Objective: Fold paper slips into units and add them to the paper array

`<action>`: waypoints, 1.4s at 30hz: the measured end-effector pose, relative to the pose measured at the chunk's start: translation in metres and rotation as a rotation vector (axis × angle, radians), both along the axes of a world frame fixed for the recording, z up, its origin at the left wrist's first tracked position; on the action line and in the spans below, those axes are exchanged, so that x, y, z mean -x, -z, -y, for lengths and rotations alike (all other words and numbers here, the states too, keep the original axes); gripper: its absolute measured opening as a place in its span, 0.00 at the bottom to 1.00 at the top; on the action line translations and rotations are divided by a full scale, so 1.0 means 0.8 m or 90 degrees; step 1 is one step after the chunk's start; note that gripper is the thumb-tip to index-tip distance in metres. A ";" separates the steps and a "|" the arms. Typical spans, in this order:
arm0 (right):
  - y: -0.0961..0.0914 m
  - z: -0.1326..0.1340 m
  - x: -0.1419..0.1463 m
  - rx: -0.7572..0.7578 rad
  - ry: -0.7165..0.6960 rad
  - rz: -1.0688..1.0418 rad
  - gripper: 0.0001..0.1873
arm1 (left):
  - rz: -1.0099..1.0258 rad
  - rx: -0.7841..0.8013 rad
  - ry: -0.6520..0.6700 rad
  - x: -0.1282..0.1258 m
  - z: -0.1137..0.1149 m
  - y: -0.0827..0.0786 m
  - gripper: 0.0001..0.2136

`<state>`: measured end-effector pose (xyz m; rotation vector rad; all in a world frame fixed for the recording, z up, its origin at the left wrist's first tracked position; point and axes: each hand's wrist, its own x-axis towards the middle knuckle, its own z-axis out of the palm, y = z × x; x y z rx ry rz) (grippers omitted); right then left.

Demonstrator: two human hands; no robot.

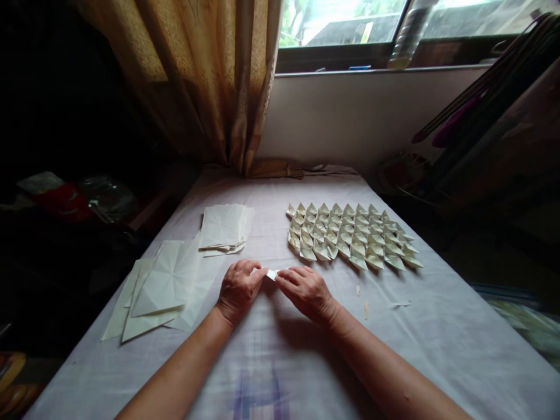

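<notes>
Between my two hands, over the middle of the table, is a small folded piece of white paper (272, 274). My left hand (240, 287) pinches its left end between thumb and fingers. The right end is gripped by my right hand (307, 290), fingers pressed together. My fingers cover much of the paper, so its full shape is hidden. Beyond my right hand, several folded paper boats (350, 236) stand in close rows. A stack of creased paper squares (223, 226) lies beyond my left hand, and larger loose creased sheets (164, 280) overlap farther left.
A pale cloth covers the table (437, 356). Small paper scraps (366, 310) lie right of my right hand. A gold curtain (210, 76) hangs to the table's far edge, beside a window (345, 23). Dark clutter stands on both sides.
</notes>
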<state>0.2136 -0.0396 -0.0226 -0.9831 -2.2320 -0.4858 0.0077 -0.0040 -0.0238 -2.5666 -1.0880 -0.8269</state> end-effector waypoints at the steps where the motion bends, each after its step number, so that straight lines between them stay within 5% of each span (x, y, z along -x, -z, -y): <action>1: 0.005 0.000 -0.002 0.018 -0.018 -0.007 0.09 | 0.004 0.016 0.012 0.001 0.004 0.003 0.11; 11: 0.010 0.019 0.001 0.293 -0.009 -0.092 0.10 | -0.003 0.181 0.087 0.000 0.049 0.001 0.16; 19: 0.009 0.033 -0.009 0.335 0.004 -0.123 0.14 | -0.059 0.209 0.088 -0.005 0.056 0.006 0.17; 31: 0.003 0.014 0.009 0.337 0.145 -0.087 0.12 | -0.074 0.194 0.114 -0.007 0.050 0.003 0.16; 42: 0.020 0.012 0.000 0.308 0.188 -0.185 0.18 | -0.086 0.193 0.118 -0.007 0.050 0.001 0.14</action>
